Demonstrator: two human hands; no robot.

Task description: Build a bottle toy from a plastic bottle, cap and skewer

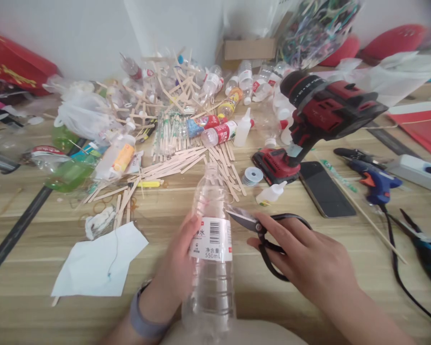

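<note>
A clear plastic bottle (213, 287) with a white label stands upright at the lower middle, its neck pointing away. My left hand (174, 268) is wrapped round its left side at the label. On the right, my right hand (309, 254) holds black-handled scissors (262, 230) by the blade pivot and handles. The scissor tips touch or nearly touch the bottle's right side, just above the label; the exact contact is unclear.
Beyond the bottle lie wooden sticks (179, 160) and plastic bottles. A red drill (319, 105), a phone (326, 189), a small glue bottle (271, 193) and a blue glue gun (377, 184) are on the right. White paper (96, 263) lies left.
</note>
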